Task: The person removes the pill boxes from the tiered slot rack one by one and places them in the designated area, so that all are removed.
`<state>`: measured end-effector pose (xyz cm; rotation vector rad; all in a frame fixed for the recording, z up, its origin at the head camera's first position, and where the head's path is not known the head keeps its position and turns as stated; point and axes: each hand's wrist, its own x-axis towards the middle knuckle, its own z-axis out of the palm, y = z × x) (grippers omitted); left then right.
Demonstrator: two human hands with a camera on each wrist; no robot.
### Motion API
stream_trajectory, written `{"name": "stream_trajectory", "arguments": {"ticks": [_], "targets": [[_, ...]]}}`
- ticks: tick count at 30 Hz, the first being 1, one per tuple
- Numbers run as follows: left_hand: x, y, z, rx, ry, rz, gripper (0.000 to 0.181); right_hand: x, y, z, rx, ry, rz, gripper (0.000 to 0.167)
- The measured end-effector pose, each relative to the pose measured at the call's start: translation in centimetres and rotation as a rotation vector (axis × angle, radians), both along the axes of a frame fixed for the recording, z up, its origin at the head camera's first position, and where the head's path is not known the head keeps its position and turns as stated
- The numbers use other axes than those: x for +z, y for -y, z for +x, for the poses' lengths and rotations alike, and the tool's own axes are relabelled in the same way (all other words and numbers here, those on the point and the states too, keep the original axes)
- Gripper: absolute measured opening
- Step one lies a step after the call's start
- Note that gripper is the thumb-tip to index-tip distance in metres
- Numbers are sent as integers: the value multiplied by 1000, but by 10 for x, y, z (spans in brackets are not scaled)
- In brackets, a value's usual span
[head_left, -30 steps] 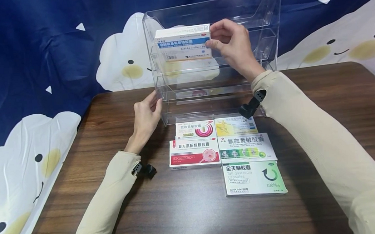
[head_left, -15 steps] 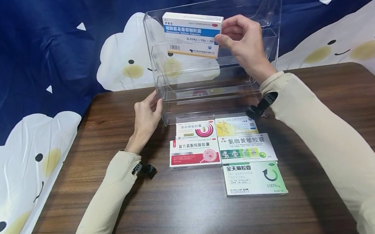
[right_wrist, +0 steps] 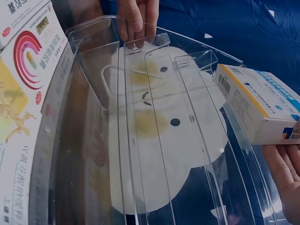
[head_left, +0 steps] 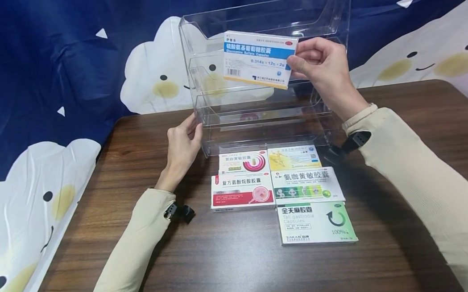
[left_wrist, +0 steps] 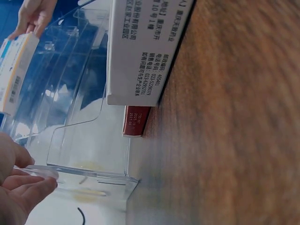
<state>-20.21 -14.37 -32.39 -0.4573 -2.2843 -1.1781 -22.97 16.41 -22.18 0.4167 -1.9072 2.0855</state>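
Observation:
My right hand (head_left: 326, 71) pinches a white and blue medicine box (head_left: 258, 59) by its right end, fingers behind and thumb in front. The box is tilted, its right end lower, in front of the upper tiers of a clear acrylic display rack (head_left: 260, 114). In the right wrist view a gap shows between the box (right_wrist: 258, 103) and most of the rack. My left hand (head_left: 183, 142) grips the rack's left side edge. The left wrist view shows the fingers (left_wrist: 35, 192) and thumb pinching that clear edge.
Several medicine boxes lie flat before the rack: a pink-ringed box (head_left: 243, 162), a yellow box (head_left: 295, 157), a red and white box (head_left: 242, 190), a white and green box (head_left: 309, 185) and a green box (head_left: 317, 222). A cloud-print curtain (head_left: 149, 71) hangs behind the wooden table (head_left: 209, 263).
My right hand lifted the white and blue box from the rack's upper tier, then moved it right and lower, tilting it. The left hand and the boxes on the table stayed put.

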Motion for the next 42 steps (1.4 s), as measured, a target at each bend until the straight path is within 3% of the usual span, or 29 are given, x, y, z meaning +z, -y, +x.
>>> {"name": "stream_trajectory", "arguments": {"ticks": [10, 22, 42], "targets": [[0, 0, 0, -3, -6, 4, 32, -7, -5, 16, 73, 76, 20, 18], [-2, 1, 2, 6, 0, -9, 32, -17, -9, 32, 31, 200, 178, 23], [-1, -2, 0, 6, -17, -9, 32, -40, -16, 61, 104, 263, 286, 29]]}}
